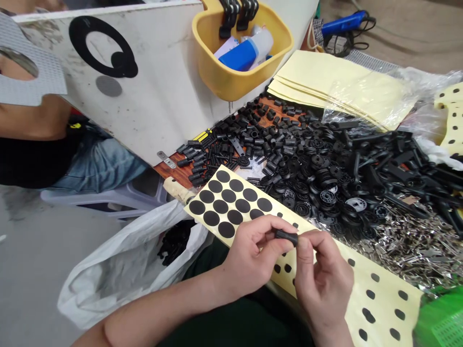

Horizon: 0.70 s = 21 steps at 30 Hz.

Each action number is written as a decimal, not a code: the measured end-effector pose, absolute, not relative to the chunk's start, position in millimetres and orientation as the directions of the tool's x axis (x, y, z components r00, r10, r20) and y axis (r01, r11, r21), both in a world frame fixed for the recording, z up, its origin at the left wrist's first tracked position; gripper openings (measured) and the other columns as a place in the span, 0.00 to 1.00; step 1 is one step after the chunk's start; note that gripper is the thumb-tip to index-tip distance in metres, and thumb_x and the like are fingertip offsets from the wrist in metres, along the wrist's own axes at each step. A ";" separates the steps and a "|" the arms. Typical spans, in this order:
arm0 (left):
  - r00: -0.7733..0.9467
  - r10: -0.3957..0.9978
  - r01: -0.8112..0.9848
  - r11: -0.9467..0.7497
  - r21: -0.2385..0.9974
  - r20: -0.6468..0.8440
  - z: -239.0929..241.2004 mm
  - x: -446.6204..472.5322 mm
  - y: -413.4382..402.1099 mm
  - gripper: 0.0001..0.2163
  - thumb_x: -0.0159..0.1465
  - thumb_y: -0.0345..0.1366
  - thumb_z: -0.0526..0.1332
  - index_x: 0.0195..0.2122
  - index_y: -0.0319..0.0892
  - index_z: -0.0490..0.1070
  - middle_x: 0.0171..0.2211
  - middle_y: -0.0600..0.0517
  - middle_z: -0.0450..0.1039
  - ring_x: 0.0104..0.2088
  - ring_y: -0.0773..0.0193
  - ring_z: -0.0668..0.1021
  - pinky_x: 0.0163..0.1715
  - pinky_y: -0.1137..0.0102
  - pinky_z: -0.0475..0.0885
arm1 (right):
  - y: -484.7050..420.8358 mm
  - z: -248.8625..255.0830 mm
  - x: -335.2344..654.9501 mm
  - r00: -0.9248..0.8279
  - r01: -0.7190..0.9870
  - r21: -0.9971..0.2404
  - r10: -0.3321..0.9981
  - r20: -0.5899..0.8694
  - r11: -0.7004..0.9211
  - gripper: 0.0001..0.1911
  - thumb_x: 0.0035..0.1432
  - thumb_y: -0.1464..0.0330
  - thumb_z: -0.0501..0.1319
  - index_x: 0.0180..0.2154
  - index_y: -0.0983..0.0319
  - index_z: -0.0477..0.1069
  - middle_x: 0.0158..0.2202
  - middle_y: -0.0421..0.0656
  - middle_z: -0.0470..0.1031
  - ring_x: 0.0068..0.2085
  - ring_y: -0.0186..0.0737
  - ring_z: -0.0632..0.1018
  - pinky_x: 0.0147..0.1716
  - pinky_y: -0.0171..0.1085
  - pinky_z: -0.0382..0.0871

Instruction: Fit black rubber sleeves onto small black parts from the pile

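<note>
Between my left hand and my right hand is a short black rubber cylinder, pinched by the fingertips of both. Below them lies a pale yellow backing sheet carrying rows of round black stickers. Further along, a second pale yellow sheet shows dark oval holes and spots and runs under my right hand. Heaps of small black rubber and plastic parts sit just beyond my fingers.
Silvery metal clips spread along the bench. A white plastic bag holding black parts hangs at left. A yellow caddy, stacked pale sheets, a blue glue gun and a green basket surround the bench. A seated person is far left.
</note>
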<state>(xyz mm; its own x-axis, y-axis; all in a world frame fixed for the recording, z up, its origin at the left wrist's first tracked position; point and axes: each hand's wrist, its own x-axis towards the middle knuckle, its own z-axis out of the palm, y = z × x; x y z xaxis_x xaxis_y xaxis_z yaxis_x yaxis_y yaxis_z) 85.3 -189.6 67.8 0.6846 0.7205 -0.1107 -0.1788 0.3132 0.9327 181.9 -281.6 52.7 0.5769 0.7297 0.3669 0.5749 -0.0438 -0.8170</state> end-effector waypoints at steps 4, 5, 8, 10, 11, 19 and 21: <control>0.681 0.730 -0.170 0.236 0.957 -0.060 66.5 83.6 -189.7 0.05 0.58 0.25 0.61 0.33 0.39 0.75 0.26 0.55 0.74 0.26 0.71 0.75 0.28 0.78 0.71 | -279.6 58.5 184.4 0.567 0.525 -0.850 0.765 0.306 -0.049 0.14 0.67 0.70 0.54 0.27 0.59 0.61 0.22 0.34 0.60 0.23 0.30 0.63 0.23 0.31 0.58; 0.680 0.732 -0.173 0.199 0.965 -0.029 66.1 83.2 -189.7 0.06 0.59 0.24 0.61 0.33 0.39 0.75 0.27 0.54 0.75 0.27 0.71 0.76 0.29 0.78 0.72 | -279.1 60.5 184.0 0.581 0.481 -0.875 0.768 0.269 -0.057 0.15 0.68 0.69 0.53 0.27 0.59 0.60 0.22 0.34 0.59 0.23 0.30 0.63 0.23 0.31 0.58; 0.673 0.738 -0.186 0.103 0.977 0.050 66.1 83.1 -189.2 0.06 0.58 0.23 0.61 0.34 0.38 0.76 0.30 0.52 0.78 0.30 0.69 0.78 0.32 0.78 0.73 | -277.3 63.9 180.4 0.608 0.399 -0.914 0.766 0.209 -0.067 0.16 0.68 0.68 0.53 0.26 0.59 0.60 0.21 0.33 0.57 0.22 0.30 0.61 0.21 0.30 0.56; 0.674 0.736 -0.192 0.105 0.976 0.053 67.0 83.7 -188.8 0.06 0.59 0.23 0.61 0.34 0.38 0.76 0.31 0.52 0.78 0.31 0.69 0.79 0.32 0.78 0.74 | -276.2 62.0 177.3 0.626 0.398 -0.916 0.744 0.231 -0.050 0.14 0.68 0.69 0.54 0.27 0.59 0.62 0.22 0.34 0.60 0.23 0.30 0.63 0.22 0.31 0.58; 0.675 0.737 -0.192 0.123 0.974 0.040 67.7 84.1 -188.6 0.06 0.59 0.23 0.61 0.34 0.38 0.75 0.31 0.51 0.78 0.31 0.68 0.79 0.33 0.78 0.74 | -275.9 59.9 176.0 0.635 0.402 -0.915 0.730 0.253 -0.033 0.13 0.68 0.70 0.54 0.28 0.59 0.63 0.23 0.35 0.62 0.25 0.31 0.65 0.24 0.31 0.60; 0.689 0.715 -0.214 0.050 0.975 0.115 71.8 79.0 -187.1 0.06 0.58 0.25 0.61 0.35 0.37 0.76 0.29 0.50 0.78 0.28 0.67 0.78 0.29 0.75 0.73 | -280.3 53.6 179.2 0.565 0.464 -0.868 0.695 0.445 0.179 0.08 0.64 0.76 0.56 0.34 0.59 0.67 0.28 0.39 0.68 0.32 0.36 0.72 0.30 0.36 0.65; 0.688 0.702 -0.250 -0.009 0.968 0.184 72.4 77.3 -186.0 0.06 0.58 0.24 0.61 0.35 0.37 0.76 0.29 0.50 0.78 0.28 0.67 0.77 0.29 0.75 0.72 | -278.5 56.1 179.0 0.562 0.403 -0.891 0.711 0.423 0.210 0.08 0.64 0.77 0.55 0.35 0.60 0.68 0.27 0.38 0.67 0.30 0.35 0.71 0.30 0.36 0.66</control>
